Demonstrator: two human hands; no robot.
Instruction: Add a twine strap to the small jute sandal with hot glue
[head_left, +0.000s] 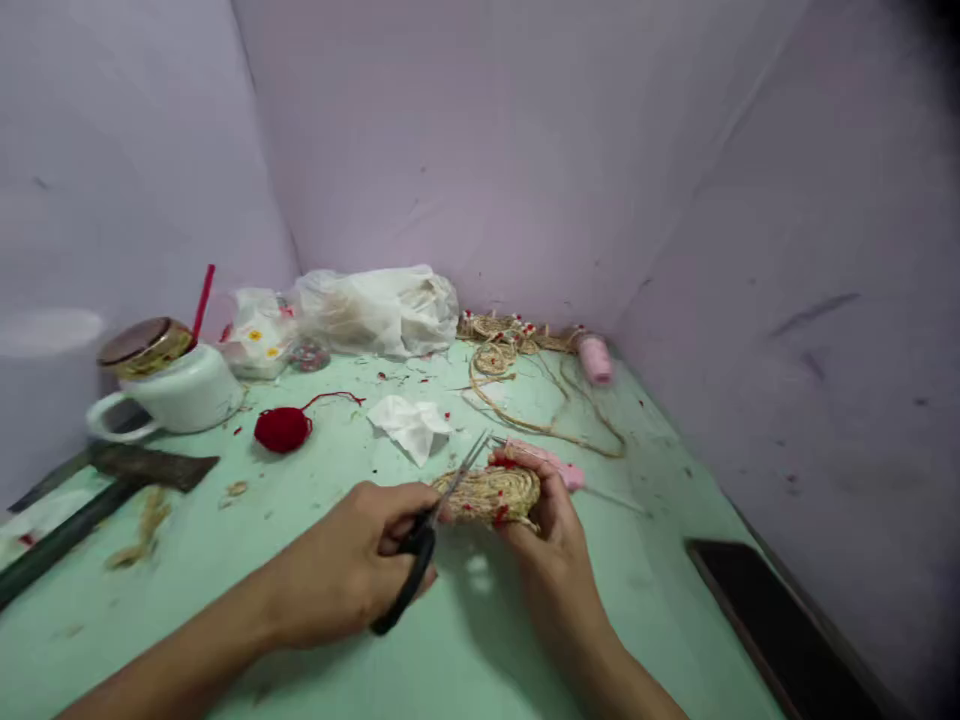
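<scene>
Black-handled scissors (421,560) are gripped in my left hand (352,560), their slightly parted blades pointing up and away over the table. My right hand (555,540) is closed around a coiled straw-coloured braid piece (495,495) with red bits of yarn on it. The scissor blades cross the left end of this piece; whether they touch it I cannot tell. Just beyond my right fingers lies a pink-handled tool (544,462) with a thin metal shaft. A crumpled white tissue (412,425) rests a little farther off.
A red yarn ball (283,430), a white mug (187,390) with a lidded jar on it, and a hammer (150,465) are on the left. Plastic bags (382,310), braided cord (555,432) and a pink spool (595,360) lie at the back. A dark phone-like slab (780,620) is at right.
</scene>
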